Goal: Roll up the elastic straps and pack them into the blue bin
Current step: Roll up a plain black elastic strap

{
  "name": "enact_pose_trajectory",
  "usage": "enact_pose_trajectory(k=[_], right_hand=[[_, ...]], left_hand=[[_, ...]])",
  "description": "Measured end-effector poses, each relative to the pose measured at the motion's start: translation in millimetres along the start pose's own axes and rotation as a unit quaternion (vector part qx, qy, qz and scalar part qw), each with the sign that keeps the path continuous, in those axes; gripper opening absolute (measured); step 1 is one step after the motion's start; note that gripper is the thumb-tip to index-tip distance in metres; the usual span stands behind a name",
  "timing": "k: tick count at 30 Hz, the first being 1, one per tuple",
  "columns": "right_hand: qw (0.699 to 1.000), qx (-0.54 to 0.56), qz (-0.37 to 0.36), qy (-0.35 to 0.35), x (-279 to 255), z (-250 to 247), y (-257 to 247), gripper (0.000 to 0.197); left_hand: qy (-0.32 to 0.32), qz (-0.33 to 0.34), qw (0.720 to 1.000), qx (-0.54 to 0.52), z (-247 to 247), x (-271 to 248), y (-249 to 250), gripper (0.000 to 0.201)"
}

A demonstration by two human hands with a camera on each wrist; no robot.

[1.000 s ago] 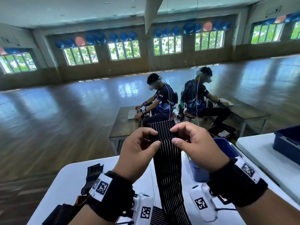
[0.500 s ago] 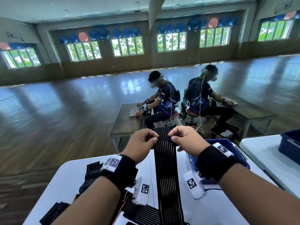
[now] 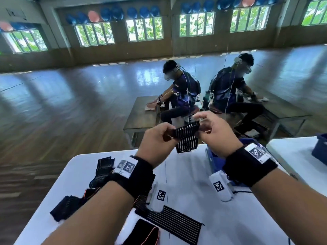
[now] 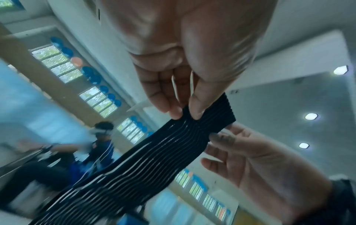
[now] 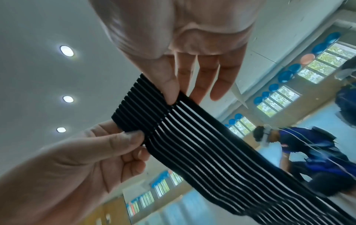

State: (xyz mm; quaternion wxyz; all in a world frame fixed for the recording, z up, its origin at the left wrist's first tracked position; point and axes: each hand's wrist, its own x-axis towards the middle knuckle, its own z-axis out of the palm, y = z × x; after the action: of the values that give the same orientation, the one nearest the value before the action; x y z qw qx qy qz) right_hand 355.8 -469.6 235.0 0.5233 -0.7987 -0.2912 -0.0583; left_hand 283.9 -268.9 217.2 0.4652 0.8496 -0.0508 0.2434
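Note:
I hold a black elastic strap with white stripes (image 3: 186, 137) by its top end, in the air above the far edge of the white table (image 3: 194, 183). My left hand (image 3: 172, 137) pinches its left edge between thumb and fingers (image 4: 194, 109). My right hand (image 3: 200, 131) pinches the right edge, thumb (image 5: 169, 91) on top, other fingers straight. The rest of the strap (image 5: 202, 152) hangs down freely. The blue bin (image 3: 216, 163) stands on the table behind my right wrist, mostly hidden.
More black straps lie on the table: one at the far left (image 3: 104, 165), one at the left edge (image 3: 65, 207), one flat near me (image 3: 175, 222). A second white table with another blue bin (image 3: 320, 149) stands to the right. Two people sit at desks beyond.
The strap no longer runs down across the table; it hangs short under my hands. Both hands have shifted to the top end, which is tilted over, and the view has tipped down.

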Motion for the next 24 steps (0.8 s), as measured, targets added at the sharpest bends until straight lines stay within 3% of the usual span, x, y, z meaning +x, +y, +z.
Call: enact_pose_trajectory(k=[4,7,9,12,15,21,24], right_hand=[[0.974,-0.175,0.082,-0.114,-64,35,76,0.014],[0.937,-0.227,0.167,-0.205,-123,57,124,0.011],[0.922,-0.218,0.212,-0.239,-155,65,145,0.017],[0.913,-0.203,0.234,-0.264,-186,69,164,0.022],[0.904,-0.221,0.207,-0.301,-205,68,173,0.019],[0.902,-0.227,0.129,-0.343,-223,70,177,0.02],[0.897,-0.231,0.077,-0.37,-231,75,175,0.021]], left_hand=[[-0.14,-0.086,0.976,0.143,48,-66,-47,0.016],[-0.298,-0.139,0.92,0.212,80,-114,-83,0.025],[-0.36,-0.163,0.887,0.239,96,-141,-102,0.036],[-0.383,-0.173,0.859,0.293,107,-175,-120,0.041],[-0.383,-0.162,0.844,0.339,102,-197,-126,0.044],[-0.341,-0.155,0.85,0.37,78,-213,-136,0.039],[-0.331,-0.164,0.84,0.398,66,-219,-139,0.036]])
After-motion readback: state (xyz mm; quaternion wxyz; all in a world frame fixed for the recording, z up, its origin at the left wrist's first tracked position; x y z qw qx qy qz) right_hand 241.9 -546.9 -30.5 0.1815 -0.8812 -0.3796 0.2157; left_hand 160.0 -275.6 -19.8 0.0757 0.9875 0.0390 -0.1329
